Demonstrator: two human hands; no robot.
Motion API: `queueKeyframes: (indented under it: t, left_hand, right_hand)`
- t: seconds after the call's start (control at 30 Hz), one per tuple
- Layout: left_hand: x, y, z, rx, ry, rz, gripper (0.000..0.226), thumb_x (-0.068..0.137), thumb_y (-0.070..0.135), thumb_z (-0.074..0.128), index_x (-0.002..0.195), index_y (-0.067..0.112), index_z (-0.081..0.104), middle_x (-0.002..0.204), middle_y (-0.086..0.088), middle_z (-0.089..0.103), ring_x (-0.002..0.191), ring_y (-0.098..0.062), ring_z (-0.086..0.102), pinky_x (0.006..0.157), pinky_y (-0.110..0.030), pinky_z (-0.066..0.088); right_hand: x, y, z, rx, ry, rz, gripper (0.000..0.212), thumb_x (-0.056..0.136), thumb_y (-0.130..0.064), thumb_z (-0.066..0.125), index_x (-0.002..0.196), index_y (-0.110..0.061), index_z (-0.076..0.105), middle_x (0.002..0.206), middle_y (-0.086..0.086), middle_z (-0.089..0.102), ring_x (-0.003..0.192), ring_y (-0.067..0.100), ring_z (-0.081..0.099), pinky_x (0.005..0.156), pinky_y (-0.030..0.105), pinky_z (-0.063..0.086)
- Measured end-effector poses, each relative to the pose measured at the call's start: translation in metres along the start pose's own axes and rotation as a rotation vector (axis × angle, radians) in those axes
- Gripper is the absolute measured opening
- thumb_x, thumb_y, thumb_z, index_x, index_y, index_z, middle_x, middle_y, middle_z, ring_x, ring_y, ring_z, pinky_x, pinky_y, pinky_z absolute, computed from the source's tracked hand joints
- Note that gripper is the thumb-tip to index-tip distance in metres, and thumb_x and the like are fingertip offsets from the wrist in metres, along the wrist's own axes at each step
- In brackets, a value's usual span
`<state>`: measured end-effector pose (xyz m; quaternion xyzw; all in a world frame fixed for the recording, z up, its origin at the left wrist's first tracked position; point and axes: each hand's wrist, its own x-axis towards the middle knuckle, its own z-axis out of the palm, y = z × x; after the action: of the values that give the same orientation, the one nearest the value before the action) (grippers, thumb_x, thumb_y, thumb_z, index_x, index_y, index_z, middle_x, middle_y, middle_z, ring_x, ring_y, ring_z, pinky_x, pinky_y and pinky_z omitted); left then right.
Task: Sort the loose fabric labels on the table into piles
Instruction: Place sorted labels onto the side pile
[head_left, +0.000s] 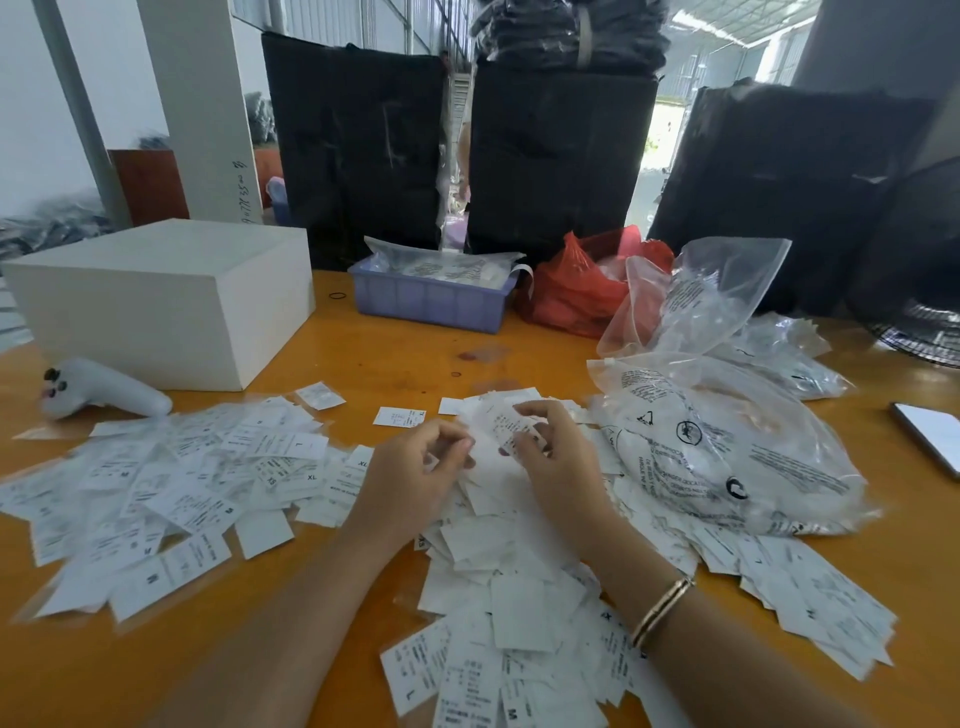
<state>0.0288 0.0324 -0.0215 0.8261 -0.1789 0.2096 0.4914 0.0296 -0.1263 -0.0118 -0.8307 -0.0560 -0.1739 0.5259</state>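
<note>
Closest to me, a scatter of white fabric labels (498, 665) spills toward the table edge between the person's two forearms, some face up with size letters such as L and M showing. That heap is the landmark. It runs from the near edge away to where both hands work. Left of the heap lies a second, flatter spread of labels (171, 483), printed sides mostly up, with M, L, XL and XS among them; I would guess it is not yet sorted by size, since the letters are mixed.

At the far end of the heap the right hand (550, 452) has its fingers curled round a printed label (511, 428), thumb and fingertips pinching it, tilted as though to read the size. The left hand (415, 467) sits just beside it with its fingers bent inward; whether it pinches anything I cannot tell, as the fingertips are blurred. Holding the two close over the heap looks like a way of picking and checking one label at a time.

Right of the heap, touching its edge, rests a clear printed bag (727, 457), stuffed full, probably the source or the store. Beyond the heap, a few single labels (395, 417) lie apart on the orange table (405, 353), perhaps the start of piles.
</note>
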Motion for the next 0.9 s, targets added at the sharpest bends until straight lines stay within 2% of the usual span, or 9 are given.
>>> queueKeyframes:
  t: [0.1, 0.2, 0.27, 0.33, 0.4, 0.53, 0.67, 0.73, 0.9]
  left_hand:
    - [0.000, 0.001, -0.001, -0.066, -0.006, -0.035, 0.015, 0.093, 0.017, 0.056, 0.090, 0.028, 0.065, 0.077, 0.020, 0.067, 0.074, 0.011, 0.061, 0.057, -0.003, 0.042]
    - [0.000, 0.002, -0.002, -0.124, -0.011, -0.077, 0.014, 0.092, 0.018, 0.058, 0.090, 0.027, 0.068, 0.077, 0.018, 0.069, 0.072, 0.007, 0.062, 0.055, -0.004, 0.042]
    - [0.001, 0.002, -0.003, -0.132, -0.024, -0.086, 0.013, 0.090, 0.021, 0.060, 0.086, 0.030, 0.068, 0.076, 0.017, 0.070, 0.074, 0.005, 0.063, 0.058, -0.005, 0.044]
    - [0.001, 0.003, -0.003, -0.114, -0.052, -0.077, 0.012, 0.089, 0.023, 0.062, 0.083, 0.031, 0.069, 0.075, 0.016, 0.071, 0.076, 0.003, 0.064, 0.064, -0.006, 0.045]
    - [0.001, 0.003, -0.003, -0.102, -0.080, -0.061, 0.012, 0.088, 0.022, 0.063, 0.082, 0.029, 0.070, 0.075, 0.015, 0.071, 0.075, 0.001, 0.064, 0.067, -0.007, 0.045]
    - [0.000, 0.003, -0.002, -0.095, -0.120, -0.040, 0.013, 0.090, 0.018, 0.061, 0.083, 0.022, 0.072, 0.076, 0.012, 0.070, 0.075, -0.001, 0.064, 0.065, -0.009, 0.046]
    - [0.001, 0.001, -0.004, -0.148, -0.086, -0.058, 0.013, 0.089, 0.013, 0.062, 0.087, 0.024, 0.068, 0.081, 0.005, 0.071, 0.077, -0.007, 0.063, 0.065, -0.017, 0.049]
    - [0.002, 0.000, -0.004, -0.148, -0.082, -0.060, 0.012, 0.088, 0.013, 0.063, 0.088, 0.024, 0.068, 0.083, 0.004, 0.070, 0.079, -0.009, 0.064, 0.066, -0.021, 0.050]
    - [0.003, 0.000, -0.002, -0.159, -0.121, -0.087, 0.015, 0.087, 0.016, 0.065, 0.094, 0.029, 0.066, 0.083, 0.007, 0.069, 0.079, -0.005, 0.064, 0.066, -0.013, 0.049]
  right_hand:
    - [-0.009, -0.001, -0.004, 0.131, -0.023, -0.018, 0.039, 0.093, -0.011, 0.052, 0.105, -0.048, 0.053, 0.078, 0.005, 0.065, 0.066, 0.011, 0.063, 0.057, 0.016, 0.045]
    - [-0.012, -0.001, -0.006, 0.137, -0.043, -0.025, 0.040, 0.093, -0.005, 0.050, 0.092, -0.043, 0.065, 0.078, -0.013, 0.067, 0.065, -0.003, 0.060, 0.060, 0.009, 0.043]
    - [-0.015, 0.000, -0.003, 0.152, -0.077, -0.030, 0.035, 0.093, -0.012, 0.053, 0.090, -0.044, 0.066, 0.087, -0.022, 0.069, 0.079, -0.007, 0.061, 0.066, 0.006, 0.043]
    - [-0.017, 0.000, -0.002, 0.168, -0.131, -0.049, 0.019, 0.088, -0.029, 0.056, 0.095, -0.042, 0.068, 0.096, -0.024, 0.068, 0.091, -0.007, 0.060, 0.071, 0.006, 0.043]
    - [-0.016, 0.000, -0.001, 0.141, -0.145, -0.074, 0.015, 0.086, -0.036, 0.060, 0.095, -0.044, 0.068, 0.097, -0.024, 0.068, 0.093, -0.006, 0.060, 0.072, 0.008, 0.044]
    - [-0.011, 0.002, 0.000, 0.072, -0.110, -0.108, 0.026, 0.086, -0.021, 0.066, 0.079, -0.046, 0.068, 0.085, -0.023, 0.069, 0.085, 0.000, 0.060, 0.071, 0.011, 0.042]
    - [-0.007, 0.006, -0.003, 0.085, -0.089, -0.073, 0.020, 0.083, -0.022, 0.069, 0.075, -0.040, 0.070, 0.080, -0.014, 0.069, 0.083, 0.004, 0.058, 0.073, 0.016, 0.043]
    - [-0.006, 0.007, -0.002, 0.086, -0.078, -0.055, 0.017, 0.083, -0.023, 0.070, 0.074, -0.037, 0.070, 0.077, -0.013, 0.069, 0.076, -0.001, 0.057, 0.067, 0.011, 0.040]
    - [-0.001, 0.006, -0.003, 0.175, -0.031, -0.012, 0.011, 0.085, -0.024, 0.068, 0.078, -0.032, 0.070, 0.073, -0.011, 0.070, 0.068, -0.005, 0.057, 0.062, 0.008, 0.041]
